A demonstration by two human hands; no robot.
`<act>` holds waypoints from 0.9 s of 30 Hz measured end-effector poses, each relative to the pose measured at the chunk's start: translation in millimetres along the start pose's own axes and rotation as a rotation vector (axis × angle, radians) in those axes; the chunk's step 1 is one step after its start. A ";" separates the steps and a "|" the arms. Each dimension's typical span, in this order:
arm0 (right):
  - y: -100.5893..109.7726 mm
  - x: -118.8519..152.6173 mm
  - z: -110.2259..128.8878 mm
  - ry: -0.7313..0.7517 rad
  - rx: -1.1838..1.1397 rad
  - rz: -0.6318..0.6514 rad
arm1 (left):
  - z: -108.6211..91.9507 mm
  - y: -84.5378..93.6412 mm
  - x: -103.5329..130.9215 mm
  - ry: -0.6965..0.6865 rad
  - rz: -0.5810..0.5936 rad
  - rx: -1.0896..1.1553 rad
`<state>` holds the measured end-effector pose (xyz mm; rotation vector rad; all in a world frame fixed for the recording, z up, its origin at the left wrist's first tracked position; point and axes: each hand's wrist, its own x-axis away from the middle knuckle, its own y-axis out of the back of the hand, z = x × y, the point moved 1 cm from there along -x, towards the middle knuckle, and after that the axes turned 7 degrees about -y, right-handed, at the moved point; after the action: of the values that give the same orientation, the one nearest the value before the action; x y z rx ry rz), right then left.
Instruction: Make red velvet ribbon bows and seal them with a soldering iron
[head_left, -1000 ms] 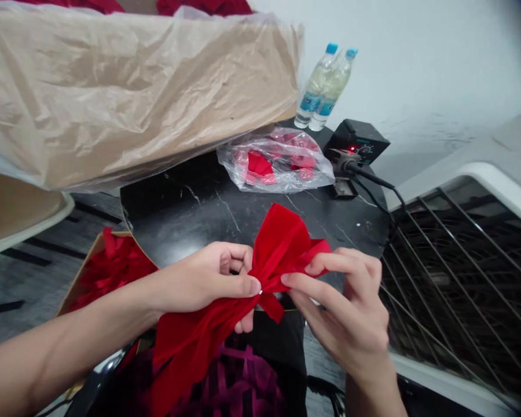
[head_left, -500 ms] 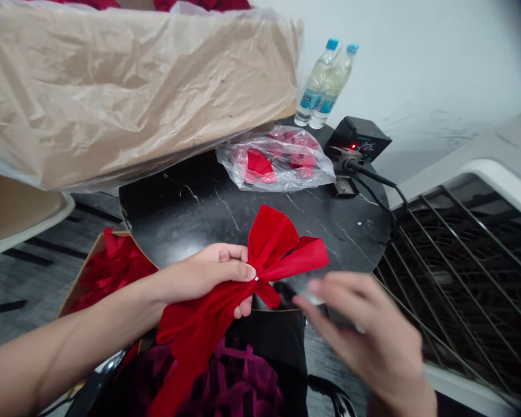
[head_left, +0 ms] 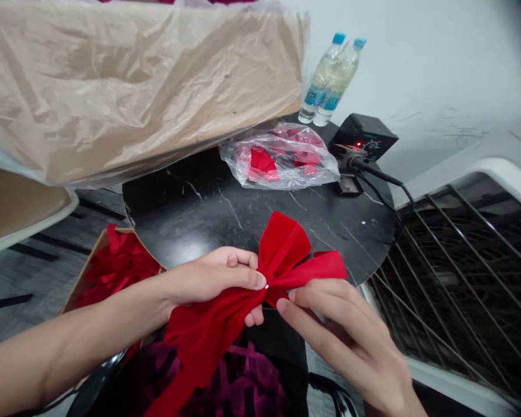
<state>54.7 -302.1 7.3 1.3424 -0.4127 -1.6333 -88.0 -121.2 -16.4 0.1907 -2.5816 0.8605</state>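
A red fabric bow point(head_left: 284, 243) is pinched at its gathered middle by my left hand point(head_left: 226, 278), thumb on top beside a small shiny spot. Its loops fan out to the upper right, and long red tails hang to the lower left over my lap. My right hand point(head_left: 342, 330) is at the bow's right side, with thumb and index finger closed on the small lower piece of red fabric, partly hidden by the fingers. Beyond the hands is a round black marbled table point(head_left: 200, 202).
A plastic-covered box point(head_left: 147, 87) stands at the back left. A clear bag point(head_left: 282, 159) with red pieces, two bottles point(head_left: 325, 81) and a black device point(head_left: 364, 136) with a corded tool are behind. A carton of red ribbons point(head_left: 117, 266) is lower left; a metal rack point(head_left: 455, 266) stands right.
My right hand has moved left to the bow and its fingers have closed on the fabric. My left hand still pinches the middle, and the view has shifted slightly.
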 end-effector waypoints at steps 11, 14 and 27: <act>9.0 -10.2 9.0 0.103 0.084 0.065 | 0.0 -6.7 1.3 -0.002 0.032 0.031; 12.0 -20.9 7.4 0.114 0.065 0.189 | 2.0 -6.8 -0.6 -0.056 -0.019 0.061; 10.3 -30.6 -14.5 -0.080 -0.180 0.410 | -12.8 -16.7 4.9 -0.189 -0.016 -0.374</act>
<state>70.7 -277.8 27.6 0.9846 -0.5366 -1.3482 -83.9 -126.9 4.0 0.1887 -2.8544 0.3541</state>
